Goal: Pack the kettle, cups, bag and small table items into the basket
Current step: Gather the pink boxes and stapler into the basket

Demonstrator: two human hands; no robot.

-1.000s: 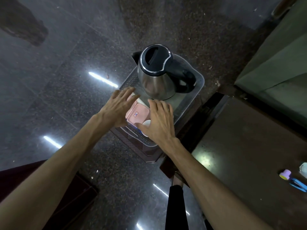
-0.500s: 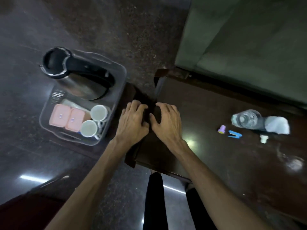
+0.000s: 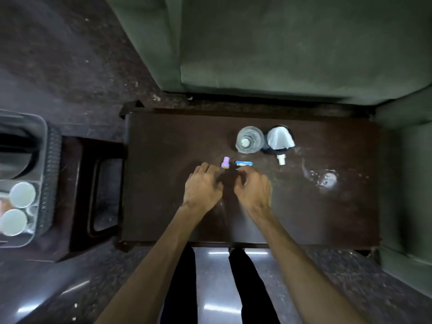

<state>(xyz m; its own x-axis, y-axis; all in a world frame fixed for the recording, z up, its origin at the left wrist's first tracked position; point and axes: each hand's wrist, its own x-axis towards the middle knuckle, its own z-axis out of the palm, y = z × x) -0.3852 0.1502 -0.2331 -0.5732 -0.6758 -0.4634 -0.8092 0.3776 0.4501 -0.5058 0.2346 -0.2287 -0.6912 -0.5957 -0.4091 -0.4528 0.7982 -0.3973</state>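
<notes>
The clear plastic basket (image 3: 49, 160) sits at the far left on a low dark stool, holding the kettle (image 3: 16, 150) and two white cups (image 3: 22, 195). On the dark table (image 3: 163, 148) lie a small purple cylinder (image 3: 225, 162), a blue stapler-like item (image 3: 243, 163), a clear plastic bottle (image 3: 249, 139), a white-grey bag-like object (image 3: 280, 137) and a small white cap (image 3: 281, 159). My left hand (image 3: 203, 186) hovers just below-left of the purple cylinder, fingers loosely spread. My right hand (image 3: 253, 188) is curled just below the blue item, holding nothing visible.
A green sofa (image 3: 280, 47) borders the table's far side and right end. A wet glossy patch (image 3: 326, 178) marks the table's right part. The dark stool (image 3: 98, 195) stands between basket and table. My legs (image 3: 210, 288) stand at the table's near edge.
Both hands left the basket, passed over the table's left corner and now reach the small items at mid-table. The view swung right, pushing the basket to the left edge.
</notes>
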